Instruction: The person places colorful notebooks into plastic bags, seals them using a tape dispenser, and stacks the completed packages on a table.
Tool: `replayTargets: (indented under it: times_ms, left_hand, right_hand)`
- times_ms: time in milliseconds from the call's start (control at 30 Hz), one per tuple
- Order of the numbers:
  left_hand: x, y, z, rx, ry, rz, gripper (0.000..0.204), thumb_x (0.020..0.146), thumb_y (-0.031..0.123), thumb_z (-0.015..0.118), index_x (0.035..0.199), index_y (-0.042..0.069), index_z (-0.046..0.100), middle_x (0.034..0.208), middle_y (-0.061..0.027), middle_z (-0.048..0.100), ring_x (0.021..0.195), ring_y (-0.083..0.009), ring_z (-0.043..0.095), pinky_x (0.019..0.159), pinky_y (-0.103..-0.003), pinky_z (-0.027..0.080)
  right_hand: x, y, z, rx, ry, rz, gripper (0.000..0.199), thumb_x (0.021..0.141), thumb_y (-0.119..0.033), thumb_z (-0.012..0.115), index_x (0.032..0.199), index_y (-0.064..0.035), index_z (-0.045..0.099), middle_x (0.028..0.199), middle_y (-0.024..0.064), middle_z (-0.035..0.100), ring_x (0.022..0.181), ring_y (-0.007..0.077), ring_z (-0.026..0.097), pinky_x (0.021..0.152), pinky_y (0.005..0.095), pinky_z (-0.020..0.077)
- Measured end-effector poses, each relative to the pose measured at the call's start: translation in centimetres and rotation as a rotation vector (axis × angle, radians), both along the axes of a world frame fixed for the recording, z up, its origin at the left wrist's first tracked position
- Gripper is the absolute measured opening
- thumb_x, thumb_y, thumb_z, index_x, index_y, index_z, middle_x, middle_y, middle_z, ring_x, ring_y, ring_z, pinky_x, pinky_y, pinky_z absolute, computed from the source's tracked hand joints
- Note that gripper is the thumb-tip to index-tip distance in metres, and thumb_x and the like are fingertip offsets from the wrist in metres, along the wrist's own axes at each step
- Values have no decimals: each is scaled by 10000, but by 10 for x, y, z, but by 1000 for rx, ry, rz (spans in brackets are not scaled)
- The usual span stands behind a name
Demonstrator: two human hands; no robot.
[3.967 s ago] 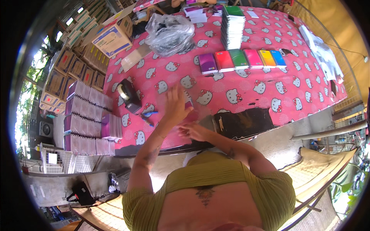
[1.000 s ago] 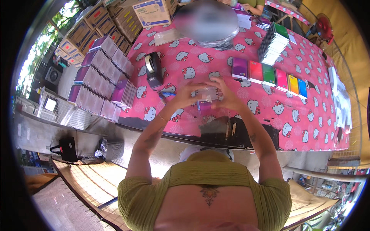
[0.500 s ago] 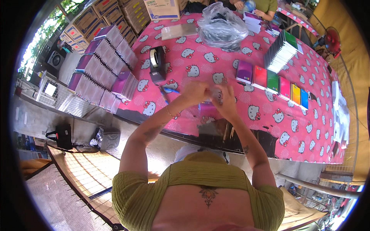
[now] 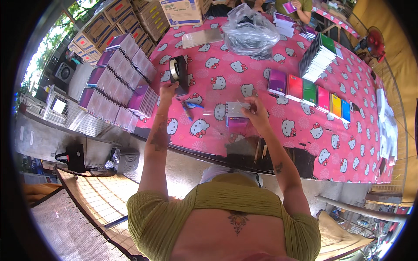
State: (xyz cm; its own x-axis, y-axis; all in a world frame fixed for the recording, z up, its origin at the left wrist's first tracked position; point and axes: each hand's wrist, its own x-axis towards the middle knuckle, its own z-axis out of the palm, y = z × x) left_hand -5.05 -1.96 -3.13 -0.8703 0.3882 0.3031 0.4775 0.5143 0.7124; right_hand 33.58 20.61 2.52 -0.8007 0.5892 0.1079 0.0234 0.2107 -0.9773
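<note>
My left hand (image 4: 168,90) is at the near end of a black tape dispenser (image 4: 182,82), its fingers pinched together; anything between them is too small to see. The dispenser carries a pale roll of tape (image 4: 174,68). My right hand (image 4: 257,109) grips the right side of a small purple spiral notebook (image 4: 237,123), which lies near the table's front edge. Clear film, shiny and partly hard to see, covers the notebook's upper part. Between the dispenser and the notebook lie blue pens (image 4: 193,105).
Stacks of spiral notebooks (image 4: 115,78) rise on the left. A row of coloured notebooks (image 4: 308,92) and a taller pile (image 4: 317,58) stand right. Farther back are a clear plastic bag (image 4: 250,32), a flat clear packet (image 4: 201,38), cartons (image 4: 183,12) and another person's hand (image 4: 297,5) holding a notebook.
My left hand has left the notebook and moved left to the tape dispenser. My right hand stays at the notebook, now more visible. The person across has lifted a small purple notebook.
</note>
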Motion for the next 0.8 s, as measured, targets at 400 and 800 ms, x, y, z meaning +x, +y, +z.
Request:
replayTargets:
  times_ms: [400, 800]
  left_hand:
    - [48, 7, 31, -504, 189, 306, 170, 811, 212, 682, 906, 75, 714, 845, -154, 718, 739, -301, 701, 722, -415, 557]
    - [154, 202, 100, -852, -379, -1418, 320, 828, 389, 727, 911, 81, 697, 804, -28, 694, 794, -170, 642, 661, -357, 488]
  right_hand:
    - [8, 6, -6, -7, 87, -33, 434, 853, -31, 726, 1245, -34, 540, 1115, 64, 619, 923, 105, 560, 808, 257, 475]
    - [8, 12, 1, -64, 61, 81, 539, 861, -47, 728, 1337, -60, 477, 1115, 80, 595, 953, 134, 587, 813, 283, 494]
